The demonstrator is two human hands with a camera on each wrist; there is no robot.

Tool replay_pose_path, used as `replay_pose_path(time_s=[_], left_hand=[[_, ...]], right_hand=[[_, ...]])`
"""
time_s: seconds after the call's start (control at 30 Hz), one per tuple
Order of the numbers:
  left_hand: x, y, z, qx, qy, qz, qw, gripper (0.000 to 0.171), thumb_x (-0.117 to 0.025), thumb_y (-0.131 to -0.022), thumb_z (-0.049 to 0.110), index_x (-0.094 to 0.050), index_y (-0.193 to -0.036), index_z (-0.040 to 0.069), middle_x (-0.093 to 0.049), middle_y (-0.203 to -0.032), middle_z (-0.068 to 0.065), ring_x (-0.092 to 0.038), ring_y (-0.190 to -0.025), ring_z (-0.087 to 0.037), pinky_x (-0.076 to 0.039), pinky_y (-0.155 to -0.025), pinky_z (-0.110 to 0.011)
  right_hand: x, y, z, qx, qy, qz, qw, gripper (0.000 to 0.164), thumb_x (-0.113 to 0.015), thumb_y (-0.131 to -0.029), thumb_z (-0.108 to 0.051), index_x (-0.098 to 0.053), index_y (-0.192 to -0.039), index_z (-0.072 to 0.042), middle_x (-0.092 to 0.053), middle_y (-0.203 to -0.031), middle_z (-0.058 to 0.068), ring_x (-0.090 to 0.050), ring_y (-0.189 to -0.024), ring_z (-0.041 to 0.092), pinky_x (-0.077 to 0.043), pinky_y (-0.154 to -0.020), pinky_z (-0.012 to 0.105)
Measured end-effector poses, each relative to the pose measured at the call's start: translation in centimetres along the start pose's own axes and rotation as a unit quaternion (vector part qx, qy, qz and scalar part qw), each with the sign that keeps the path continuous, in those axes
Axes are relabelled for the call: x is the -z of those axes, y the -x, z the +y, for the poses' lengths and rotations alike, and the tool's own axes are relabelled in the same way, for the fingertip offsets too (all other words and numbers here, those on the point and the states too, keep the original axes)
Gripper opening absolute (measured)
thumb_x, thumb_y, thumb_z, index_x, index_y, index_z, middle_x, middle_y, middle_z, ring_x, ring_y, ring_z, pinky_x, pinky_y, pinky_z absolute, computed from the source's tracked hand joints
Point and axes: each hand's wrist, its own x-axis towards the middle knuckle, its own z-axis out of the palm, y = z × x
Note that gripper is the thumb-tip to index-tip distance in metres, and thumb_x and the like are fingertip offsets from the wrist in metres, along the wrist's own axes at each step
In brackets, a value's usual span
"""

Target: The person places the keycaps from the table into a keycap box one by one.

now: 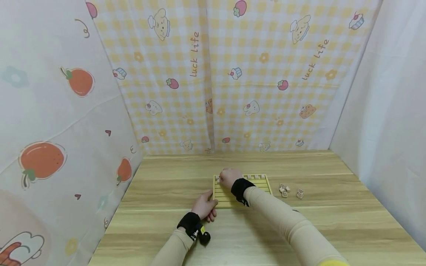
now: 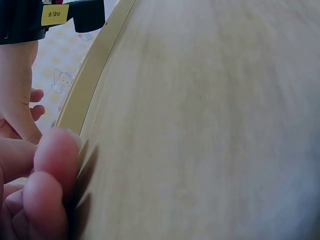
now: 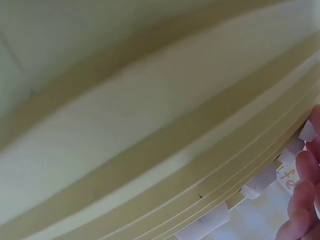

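Note:
A yellow ridged tray with raised slats lies on the table. My left hand grips its front left corner, thumb at the edge and fingers curled; these fingers are close up in the left wrist view. At the tray's back left my right hand has its fingers curled round a small pale tile, partly hidden by them. More pale tiles stand in the back row; in the right wrist view, a tile sits along that far edge.
Right of the tray, several loose tiles lie in a cluster, with another small group of tiles beside it. The wooden table meets a patterned cloth at the back. White cloths hang on both sides.

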Motion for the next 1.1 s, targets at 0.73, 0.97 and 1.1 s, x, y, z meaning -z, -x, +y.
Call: replay_pose_path(time_s=[0.73,0.97,1.1], left_hand=[[-0.1,-0.4,0.0,-0.004,-0.006,0.002,1.0000,0.059,-0.053,-0.099,0.014,-0.028,-0.152,0.002,-0.061,-0.055,-0.008,-0.056,-0.038,-0.014,-0.048,-0.035,-0.031],[-0.1,-0.4,0.0,0.000,-0.006,0.003,1.0000,0.058,-0.053,-0.100,0.014,-0.029,-0.152,0.004,-0.060,-0.055,-0.007,-0.056,-0.038,-0.014,-0.047,-0.035,-0.029],[-0.1,-0.2,-0.1,0.002,-0.002,0.001,1.0000,0.058,-0.052,-0.100,0.014,-0.028,-0.152,0.003,-0.060,-0.055,-0.008,-0.056,-0.038,-0.014,-0.047,-0.035,-0.030]], right_hand=[[0.5,0.2,-0.1,-0.004,-0.024,0.000,1.000,0.019,-0.066,-0.085,-0.009,-0.065,-0.069,-0.019,-0.055,-0.070,-0.004,-0.049,-0.057,0.011,-0.043,-0.051,0.029],[0.4,0.2,0.5,-0.010,-0.059,-0.009,0.998,0.006,-0.071,-0.085,-0.017,-0.075,-0.089,-0.014,-0.069,-0.088,0.001,-0.066,-0.078,0.018,-0.054,-0.068,0.036],[0.6,0.7,1.2,-0.020,-0.092,-0.021,0.995,0.005,-0.072,-0.085,-0.017,-0.073,-0.086,-0.012,-0.068,-0.086,0.002,-0.064,-0.077,0.018,-0.053,-0.068,0.036]])
